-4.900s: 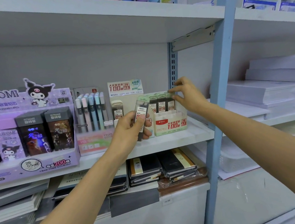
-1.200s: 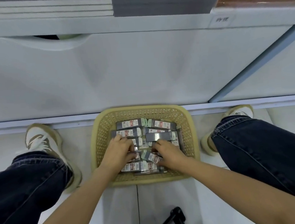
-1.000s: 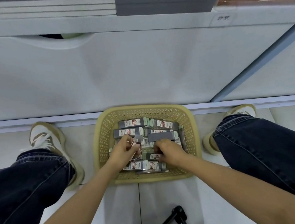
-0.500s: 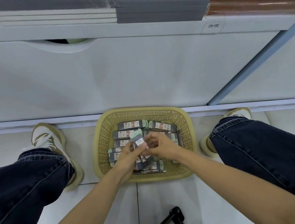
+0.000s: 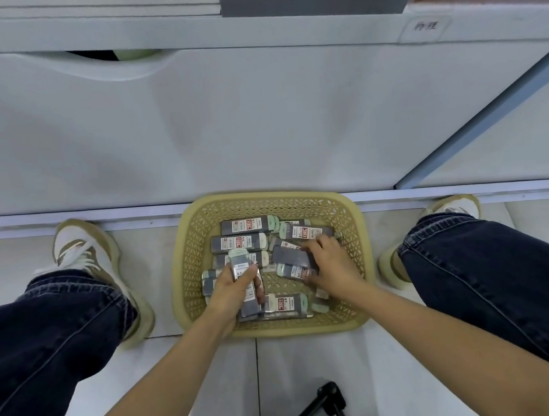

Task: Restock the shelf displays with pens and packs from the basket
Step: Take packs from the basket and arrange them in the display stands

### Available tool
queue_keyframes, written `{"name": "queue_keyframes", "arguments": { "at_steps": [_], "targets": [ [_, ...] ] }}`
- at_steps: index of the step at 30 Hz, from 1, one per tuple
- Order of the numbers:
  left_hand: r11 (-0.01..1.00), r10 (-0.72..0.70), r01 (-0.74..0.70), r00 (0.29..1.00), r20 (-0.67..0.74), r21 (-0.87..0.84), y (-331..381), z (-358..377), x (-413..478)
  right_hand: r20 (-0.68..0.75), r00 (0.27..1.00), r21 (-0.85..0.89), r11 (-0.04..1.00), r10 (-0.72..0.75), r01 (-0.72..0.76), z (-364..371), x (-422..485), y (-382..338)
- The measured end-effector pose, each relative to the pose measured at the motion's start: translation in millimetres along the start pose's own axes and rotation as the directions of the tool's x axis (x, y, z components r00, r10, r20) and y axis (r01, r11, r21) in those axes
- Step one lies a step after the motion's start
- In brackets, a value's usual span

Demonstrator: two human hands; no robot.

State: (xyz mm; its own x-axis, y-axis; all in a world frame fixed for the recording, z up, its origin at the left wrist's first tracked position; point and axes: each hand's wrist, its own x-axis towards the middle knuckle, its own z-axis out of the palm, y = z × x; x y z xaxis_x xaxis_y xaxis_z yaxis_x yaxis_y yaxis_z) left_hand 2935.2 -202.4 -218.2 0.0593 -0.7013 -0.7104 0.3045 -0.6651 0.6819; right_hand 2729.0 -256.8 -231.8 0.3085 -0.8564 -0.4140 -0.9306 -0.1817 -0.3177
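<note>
Risk: L hand (image 5: 232,289) is gripping a pack (image 5: 241,266), maybe w/ more stacked under it, so one may be slipping loose if another gets added. That pack is sticking up past the thumb, over the basket (image 5: 186,282). R hand (image 5: 332,262) is curling fingers round a dark pack (image 5: 290,256) atop the pile inside.

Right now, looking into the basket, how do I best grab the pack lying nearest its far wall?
Pinch the far pack across its two long edges at mid-body, coming straight down from above. It lies flat, crosswise and uncovered, and the basket wall stands close behind it.
</note>
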Motion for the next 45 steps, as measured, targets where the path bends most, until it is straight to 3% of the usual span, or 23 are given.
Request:
{"name": "queue_keyframes", "arguments": {
  "at_steps": [7,10,13,18,24,27,34,37,40,45],
  "targets": [
    [0.988,0.047,-0.050,0.999,0.023,0.145,-1,4,-1,-0.062,0.995,0.181,0.979,-0.079,0.089,-2,6,10],
    [0.988,0.056,-0.058,0.998,0.018,0.145,3,3,1,-0.099,0.991,0.358,0.927,-0.085,0.115,-17,7,11],
    [0.992,0.052,-0.049,0.998,-0.020,0.113,8,4,2,0.072,0.985,0.524,0.846,-0.158,0.098,-41,9,10],
    [0.998,0.015,-0.014,1.000,-0.021,0.060,14,5,-1,0.418,0.868,0.561,0.828,-0.269,-0.014,-68,11,9],
    [0.988,-0.014,-0.003,0.994,0.104,0.157,17,-1,-9,0.439,0.850,0.587,0.809,-0.291,-0.027,-73,10,9],
    [0.986,-0.054,0.035,0.992,0.115,0.163,18,-1,-9,0.548,0.771,0.541,0.840,-0.324,-0.031,-75,9,5],
    [0.982,-0.025,-0.008,0.985,0.170,0.191,13,10,-10,0.254,0.951,0.713,0.699,-0.178,-0.059,-55,9,-3],
    [0.989,-0.046,0.025,0.989,0.141,0.144,10,15,-8,0.220,0.968,0.764,0.639,-0.121,-0.094,-49,8,-5],
    [0.994,-0.072,0.064,0.992,0.101,0.086,12,20,-8,0.175,0.966,0.803,0.595,-0.189,-0.029,-46,6,-11],
    [0.994,0.051,-0.064,0.990,0.130,0.094,27,21,-14,0.089,0.984,0.847,0.531,-0.152,0.006,-52,2,-19]
  ]
}}
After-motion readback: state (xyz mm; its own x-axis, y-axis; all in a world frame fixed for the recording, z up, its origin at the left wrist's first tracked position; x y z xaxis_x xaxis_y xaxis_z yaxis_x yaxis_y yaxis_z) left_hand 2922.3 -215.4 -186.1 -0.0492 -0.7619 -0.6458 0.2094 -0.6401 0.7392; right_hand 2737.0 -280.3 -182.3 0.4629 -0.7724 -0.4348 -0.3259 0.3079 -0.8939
